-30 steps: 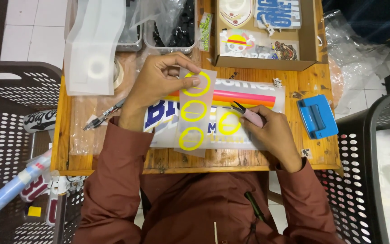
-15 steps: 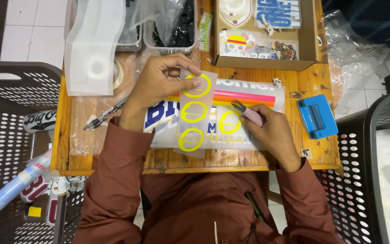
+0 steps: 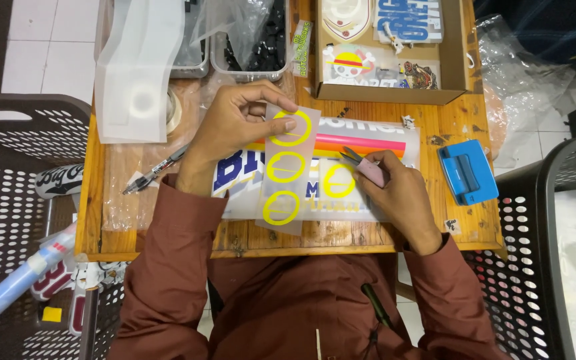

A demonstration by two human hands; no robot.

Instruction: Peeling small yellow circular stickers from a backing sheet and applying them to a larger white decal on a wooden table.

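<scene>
**Rings on the strip: one off, three still on**

Over the middle of the printed sheet (image 3: 368, 200), the left hand (image 3: 235, 130) pinches the top end of a clear film strip (image 3: 287, 170), thumb and fingers closed on it. Three yellow ring stickers sit in a column on that strip. Just right of the strip, the right hand (image 3: 401, 197) is closed around small pink-handled scissors (image 3: 361, 163), whose tip lies at a fourth yellow ring (image 3: 339, 181) resting on the sheet. Judging by this, one ring is apart from the strip and three are left; whether it is fully freed I cannot tell. Left of the sheet lies a pen (image 3: 155, 172) on the wooden surface (image 3: 111, 220); right of it, a blue hole punch (image 3: 468, 171); beyond it, a cardboard box (image 3: 458, 80) of stickers.
</scene>
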